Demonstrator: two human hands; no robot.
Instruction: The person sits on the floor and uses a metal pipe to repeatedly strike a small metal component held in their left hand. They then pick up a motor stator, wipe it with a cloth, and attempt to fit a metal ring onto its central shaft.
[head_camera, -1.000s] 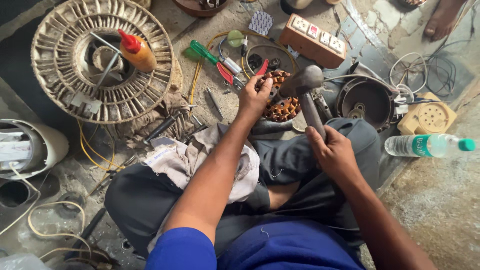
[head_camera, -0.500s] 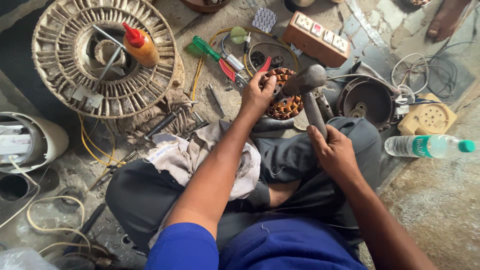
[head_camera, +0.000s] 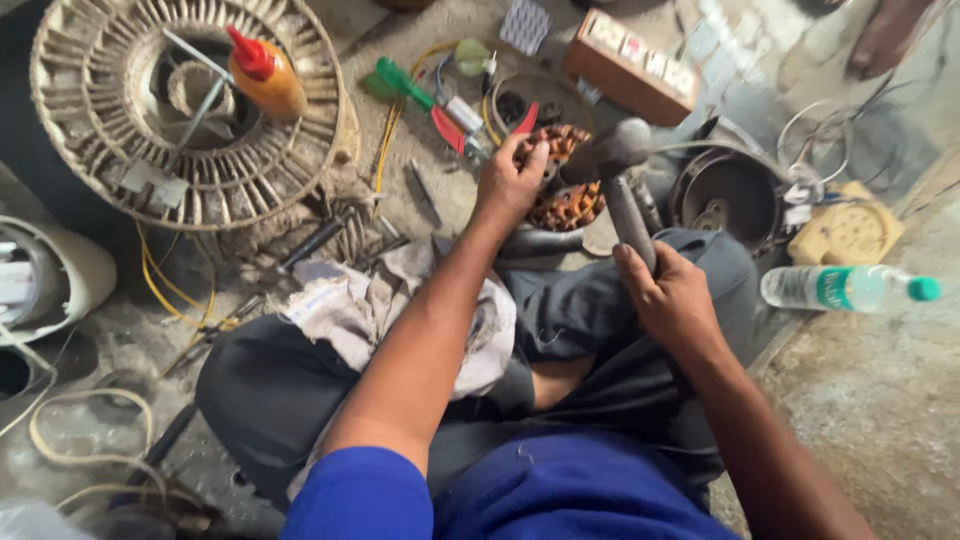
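The copper-wound motor stator (head_camera: 565, 180) lies on the floor just in front of the seated person's crossed legs, its coils facing up, part of it hidden by the left hand (head_camera: 510, 180). That hand rests on the stator's near edge with its grip narrow, fingers pressed down on the windings and what looks like a red-handled tool (head_camera: 527, 118) poking out above them; the press appears meant to keep the round part from shifting under a blow. The right hand (head_camera: 675, 300) has its grip closed round the handle of a hammer (head_camera: 620, 165), whose grey head hovers just over the coils, tilted toward the left hand.

Around them lies a workshop clutter. A large fan-like rotor frame (head_camera: 185, 120) sits well apart at upper left with an orange squeeze bottle (head_camera: 265, 80) lying in it. A green-handled screwdriver (head_camera: 410, 90) lies near the stator, a dark round motor housing (head_camera: 725, 195) stands just beside it on the right, and a plastic water bottle (head_camera: 845, 288) lies further right. A crumpled rag (head_camera: 360, 310) covers the left knee.
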